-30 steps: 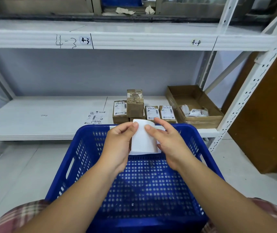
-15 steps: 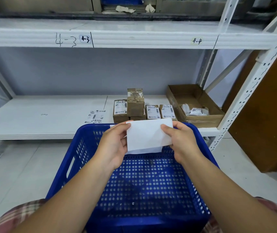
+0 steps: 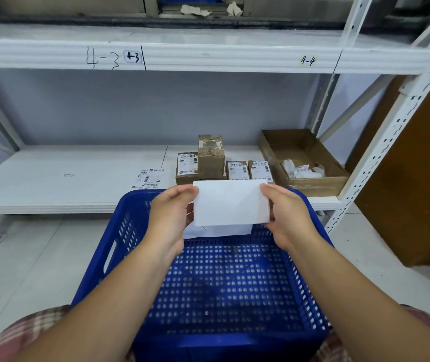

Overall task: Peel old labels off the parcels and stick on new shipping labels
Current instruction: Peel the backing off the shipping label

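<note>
Label sheet [image 3: 230,202], blank white on the side facing us, sits between our two hands above the far rim of the blue basket [image 3: 229,283]. Our left hand [image 3: 172,215] pinches its left edge between thumb and fingers. Our right hand [image 3: 287,218] pinches the right edge likewise, so the sheet is stretched flat between them. A second white strip [image 3: 219,231] shows just below it; we cannot tell whether the two are joined.

Beyond the basket, on the white shelf [image 3: 65,178], we see the labelled parcels [image 3: 237,170] in a row. A taller carton [image 3: 210,155] stands among them, with torn paper on its top. Loose printed labels [image 3: 149,176] lie flat just left of the row. To the right, an open cardboard box [image 3: 281,142] holds white scraps [image 3: 300,169].
</note>
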A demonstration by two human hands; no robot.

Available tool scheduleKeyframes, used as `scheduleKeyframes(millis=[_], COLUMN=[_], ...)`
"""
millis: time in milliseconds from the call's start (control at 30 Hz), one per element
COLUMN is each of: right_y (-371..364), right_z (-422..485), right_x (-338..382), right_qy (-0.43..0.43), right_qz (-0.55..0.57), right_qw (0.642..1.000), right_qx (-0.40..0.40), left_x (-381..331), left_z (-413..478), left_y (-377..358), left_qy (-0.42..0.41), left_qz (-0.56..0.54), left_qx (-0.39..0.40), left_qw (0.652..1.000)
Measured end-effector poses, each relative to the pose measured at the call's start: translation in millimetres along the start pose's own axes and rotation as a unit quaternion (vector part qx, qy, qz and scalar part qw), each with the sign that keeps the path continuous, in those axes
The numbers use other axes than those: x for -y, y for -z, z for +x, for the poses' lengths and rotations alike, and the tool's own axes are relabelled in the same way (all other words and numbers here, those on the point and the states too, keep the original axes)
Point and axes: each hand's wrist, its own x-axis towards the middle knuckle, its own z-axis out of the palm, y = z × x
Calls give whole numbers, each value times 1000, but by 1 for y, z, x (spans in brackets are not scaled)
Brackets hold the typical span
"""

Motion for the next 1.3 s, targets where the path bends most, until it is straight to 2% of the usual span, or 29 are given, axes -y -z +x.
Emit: scheduleKeyframes(millis=[333,600,700,733,767,833,933,967,1000,1033,1200,1300], right_y=[2,1,1,1,1,-1,-3,-4,-5,-6,-16,-19], right_z=[1,1,0,-1,-2,-3,-6,-9,-11,-14,-27,-33], right_x=[-2,2,2,2,1,-1,-1,-1,-1,-2,-8,-10], right_qy=[17,-27,-36,-37,-37,-33,-25,-23,-22,-22,-44,-55], right_qz=[-8,16,8,1,-4,-5,12,22,28,30,55,66], right_qw=[1000,999,999,999,999,999,999,999,998,998,989,985], right_qx=[-6,16,35,38,40,33,28,35,47,60,127,148], left_x=[-1,-1,3,6,7,9,17,22,27,30,30,23], left_z=[-2,7,14,15,14,8,0,-4,-7,-11,-15,-16], left_y=[-1,3,6,7,7,6,-1,-3,-5,-8,-12,-13], left_qy=[12,3,-65,-120,-188,-343,-539,-557,-550,-533,-434,-416], left_qz=[-26,2,70,145,242,398,500,511,512,505,430,413], left_qx=[32,-7,-37,-57,-81,-100,-11,26,56,77,75,52], left_qw=[999,1000,995,980,948,845,678,654,657,675,788,808])
